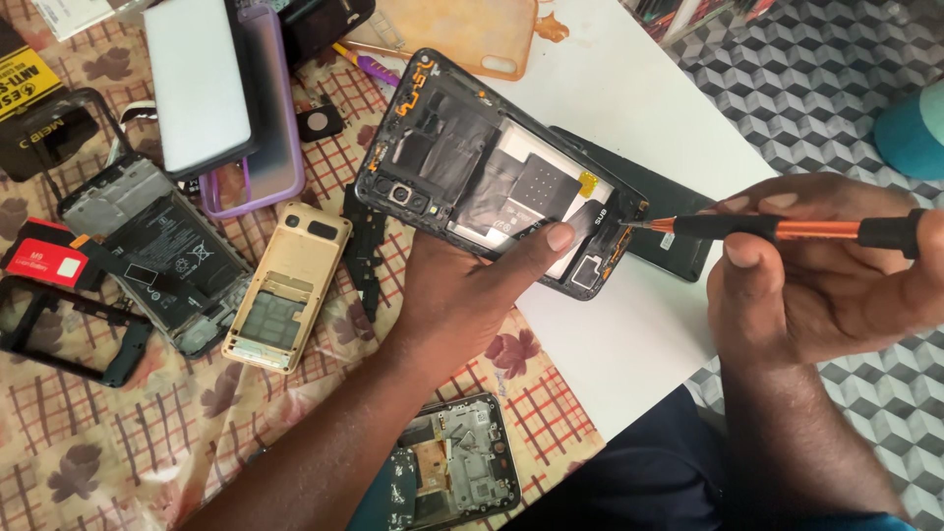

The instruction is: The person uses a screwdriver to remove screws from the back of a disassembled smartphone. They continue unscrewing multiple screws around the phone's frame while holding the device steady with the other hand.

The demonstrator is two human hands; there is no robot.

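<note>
Left hand (pixel 462 295) grip closed under opened phone (pixel 492 167), thumb on its face — held above desk (pixel 629 334) edge. Right hand (pixel 816 275) grip pinching screwdriver (pixel 787 229), tip at phone's lower edge. Open room below; cluttered beyond left grip — gold phone shell (pixel 285 285).

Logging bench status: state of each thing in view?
opened phone: back cover off, held tilted by left hand
screwdriver: in right hand, tip at phone's lower edge
gold keypad phone: back off, lying flat
dark phone: opened, battery exposed
purple case: under a white slab
</note>
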